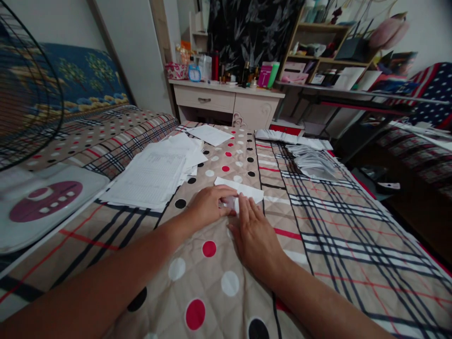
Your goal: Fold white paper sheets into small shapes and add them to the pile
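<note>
A folded white paper (243,190) lies on the quilted bedspread (318,226) in front of me. My left hand (212,205) rests on the paper's near left end with its fingers curled and pressed down on the fold. Just to its right, my right hand (254,233) lies flat, fingers stretched out and together, the fingertips on the paper's near edge. Neither hand lifts the paper off the bed.
A loose stack of white sheets (155,172) lies to the left, one sheet (210,134) beyond it. Folded paper pieces (314,162) are piled at the right. A fan base (38,200) stands far left. A cluttered dresser (226,101) and shelves (328,52) stand behind the bed.
</note>
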Tool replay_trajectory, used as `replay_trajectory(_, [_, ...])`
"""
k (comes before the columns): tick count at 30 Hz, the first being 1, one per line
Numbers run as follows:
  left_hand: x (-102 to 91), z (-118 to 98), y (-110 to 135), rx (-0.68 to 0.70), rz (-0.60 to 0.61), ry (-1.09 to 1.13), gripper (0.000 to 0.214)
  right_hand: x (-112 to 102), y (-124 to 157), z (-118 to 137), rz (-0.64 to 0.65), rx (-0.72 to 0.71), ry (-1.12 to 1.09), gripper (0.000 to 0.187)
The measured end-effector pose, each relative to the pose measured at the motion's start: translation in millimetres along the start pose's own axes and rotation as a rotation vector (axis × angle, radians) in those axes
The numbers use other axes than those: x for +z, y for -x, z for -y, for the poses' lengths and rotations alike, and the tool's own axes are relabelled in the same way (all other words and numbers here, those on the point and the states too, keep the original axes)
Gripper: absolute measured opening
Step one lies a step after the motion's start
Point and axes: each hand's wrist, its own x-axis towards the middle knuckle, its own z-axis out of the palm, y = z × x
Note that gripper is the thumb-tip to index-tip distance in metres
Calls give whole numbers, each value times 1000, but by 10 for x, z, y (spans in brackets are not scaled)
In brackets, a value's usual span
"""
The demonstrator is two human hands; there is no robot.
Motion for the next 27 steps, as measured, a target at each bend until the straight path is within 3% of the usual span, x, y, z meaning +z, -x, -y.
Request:
replay_trajectory(2, [0, 11, -2, -80, -42, 68, 58, -35, -10, 33, 60, -3, 9, 57])
replay_trajectory(4, [-5, 24, -10, -111, -48, 97, 60, -74, -31, 45, 122, -12, 17, 54])
replay_trajectory(14, [-123, 109, -142, -56, 135, 80, 27, -164, -62, 41, 172, -23, 58, 55])
replay_trajectory(17, [-161, 152, -245, -1, 114, -55, 31, -177, -68, 46, 184, -27, 75, 55])
replay_trajectory(21, [-202, 243, -384, -33, 67, -164, 36, -180, -60, 45, 191, -24, 74, 55])
replay_trajectory(27, [-206, 279, -471, -113, -44, -336, 14, -188, -55, 55, 194, -7, 71, 54])
